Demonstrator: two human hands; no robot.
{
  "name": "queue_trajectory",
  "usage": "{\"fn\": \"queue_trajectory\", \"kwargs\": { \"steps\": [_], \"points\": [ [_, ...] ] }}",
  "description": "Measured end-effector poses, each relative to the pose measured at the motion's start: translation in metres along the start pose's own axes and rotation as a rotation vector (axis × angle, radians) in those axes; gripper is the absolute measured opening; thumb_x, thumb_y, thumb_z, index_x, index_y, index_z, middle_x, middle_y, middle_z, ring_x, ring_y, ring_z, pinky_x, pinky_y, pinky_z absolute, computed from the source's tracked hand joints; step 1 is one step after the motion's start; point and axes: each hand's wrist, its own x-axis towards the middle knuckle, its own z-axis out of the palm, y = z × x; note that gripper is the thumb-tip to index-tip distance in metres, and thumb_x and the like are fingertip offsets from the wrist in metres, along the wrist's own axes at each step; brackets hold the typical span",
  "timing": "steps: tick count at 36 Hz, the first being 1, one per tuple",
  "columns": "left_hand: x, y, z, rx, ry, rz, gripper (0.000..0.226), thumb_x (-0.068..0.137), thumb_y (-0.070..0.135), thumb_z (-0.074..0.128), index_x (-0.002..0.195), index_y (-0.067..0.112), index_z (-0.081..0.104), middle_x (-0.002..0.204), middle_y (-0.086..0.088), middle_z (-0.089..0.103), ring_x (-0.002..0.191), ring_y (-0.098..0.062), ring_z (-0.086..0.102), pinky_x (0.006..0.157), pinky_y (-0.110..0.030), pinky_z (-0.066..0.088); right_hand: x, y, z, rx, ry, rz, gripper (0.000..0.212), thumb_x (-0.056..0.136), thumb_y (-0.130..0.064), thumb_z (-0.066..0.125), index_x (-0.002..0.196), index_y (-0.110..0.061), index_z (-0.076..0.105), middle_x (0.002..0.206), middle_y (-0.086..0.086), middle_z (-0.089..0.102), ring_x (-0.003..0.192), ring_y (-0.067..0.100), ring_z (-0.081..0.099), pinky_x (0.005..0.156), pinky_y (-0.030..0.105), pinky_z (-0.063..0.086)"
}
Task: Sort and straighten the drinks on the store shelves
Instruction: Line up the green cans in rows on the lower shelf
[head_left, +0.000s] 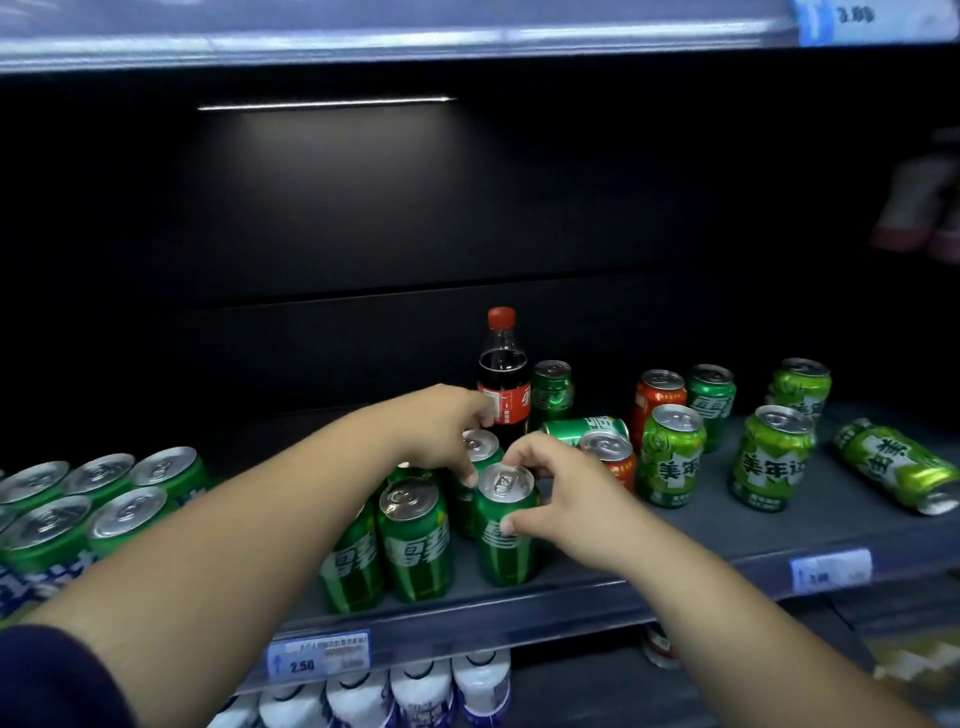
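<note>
Dark green soda cans stand grouped at the middle of the grey shelf (727, 525). My right hand (561, 493) grips the front right green can (506, 535) by its top and side. My left hand (447, 431) is closed on the green can behind it (480, 448), whose body is mostly hidden. Another green can (415, 540) stands just left of these. A cola bottle (503, 379) with a red cap stands behind the hands. One green can (584, 428) lies on its side beside it.
Lime green cans (670, 457) and orange cans (657, 397) stand scattered to the right; one lime can (898, 473) lies toppled at far right. A pack of green cans (93, 499) fills the left. White bottles (421, 696) sit on the shelf below.
</note>
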Motion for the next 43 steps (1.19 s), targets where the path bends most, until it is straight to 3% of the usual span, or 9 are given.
{"fn": "queue_trajectory", "kwargs": {
  "steps": [7,15,18,22,27,33,36,39,43],
  "points": [
    [0.001,-0.007,-0.006,-0.051,-0.087,-0.004,0.051,0.075,0.029,0.083,0.123,0.026,0.064,0.113,0.007,0.060,0.103,-0.017,0.058,0.093,-0.038,0.051,0.001,0.003,0.009,0.053,-0.001,-0.005,0.056,0.066,-0.024,0.092,0.104,-0.043,0.056,0.113,-0.023,0.065,0.108,-0.003,0.061,0.093,0.038,0.056],
    [0.001,-0.014,-0.008,-0.087,-0.156,-0.006,0.043,0.089,0.028,0.068,0.131,0.029,0.061,0.131,0.004,0.060,0.130,-0.021,0.048,0.109,-0.045,0.041,0.007,0.003,0.023,0.077,-0.029,-0.027,0.055,0.066,-0.031,0.091,0.108,-0.042,0.057,0.119,-0.019,0.059,0.113,0.006,0.059,0.093,0.041,0.056],
    [-0.002,-0.014,-0.008,-0.136,-0.154,-0.003,0.042,0.090,0.025,0.067,0.132,0.028,0.062,0.131,0.003,0.060,0.126,-0.020,0.051,0.107,-0.044,0.043,0.007,0.001,0.024,0.062,-0.025,-0.041,0.052,0.069,-0.029,0.091,0.104,-0.044,0.057,0.118,-0.023,0.053,0.112,0.004,0.056,0.094,0.038,0.055],
    [-0.004,-0.018,-0.002,-0.162,-0.092,0.011,0.034,0.087,0.028,0.068,0.120,0.025,0.067,0.119,0.000,0.066,0.107,-0.020,0.062,0.097,-0.045,0.051,0.007,0.002,0.023,0.056,-0.039,-0.045,0.050,0.070,-0.031,0.090,0.104,-0.046,0.056,0.120,-0.024,0.051,0.113,0.004,0.055,0.096,0.037,0.055],
    [-0.014,-0.023,0.006,-0.185,0.047,0.046,0.034,0.087,0.040,0.069,0.120,0.033,0.068,0.113,0.012,0.069,0.103,-0.008,0.063,0.092,-0.037,0.052,0.014,0.001,0.015,0.105,-0.088,-0.051,0.046,0.066,-0.036,0.089,0.102,-0.043,0.061,0.116,-0.015,0.060,0.106,0.008,0.063,0.092,0.038,0.057],
    [-0.028,-0.028,0.013,-0.164,0.214,0.042,0.032,0.088,0.051,0.065,0.114,0.034,0.070,0.109,0.015,0.069,0.101,-0.006,0.063,0.088,-0.035,0.052,0.047,-0.010,-0.019,0.118,0.215,-0.074,0.043,0.067,-0.026,0.092,0.098,-0.035,0.063,0.105,-0.008,0.065,0.099,0.013,0.066,0.089,0.039,0.057],
    [-0.031,-0.025,0.012,-0.119,0.228,-0.007,0.036,0.088,0.050,0.066,0.119,0.033,0.068,0.114,0.014,0.068,0.103,-0.008,0.062,0.089,-0.033,0.052,0.072,-0.015,-0.038,0.029,0.311,-0.027,0.059,0.069,-0.029,0.090,0.118,-0.031,0.057,0.121,-0.005,0.061,0.110,0.013,0.061,0.096,0.035,0.052],
    [-0.033,-0.023,0.016,-0.116,0.181,-0.068,0.046,0.079,0.065,0.061,0.115,0.038,0.067,0.109,0.012,0.068,0.096,-0.006,0.063,0.085,-0.036,0.054,0.093,-0.019,-0.049,-0.034,0.276,0.070,0.087,0.070,-0.031,0.090,0.144,-0.025,0.043,0.138,0.002,0.053,0.122,0.019,0.056,0.101,0.039,0.051],
    [-0.040,-0.017,0.027,-0.066,0.159,-0.095,0.082,0.062,0.085,0.039,0.125,0.038,0.062,0.128,0.012,0.061,0.118,-0.011,0.055,0.100,-0.039,0.047,0.110,-0.019,-0.045,-0.084,0.122,0.104,0.090,0.071,-0.030,0.089,0.146,-0.025,0.040,0.129,-0.003,0.059,0.113,0.018,0.059,0.097,0.035,0.051]
  ]
}}
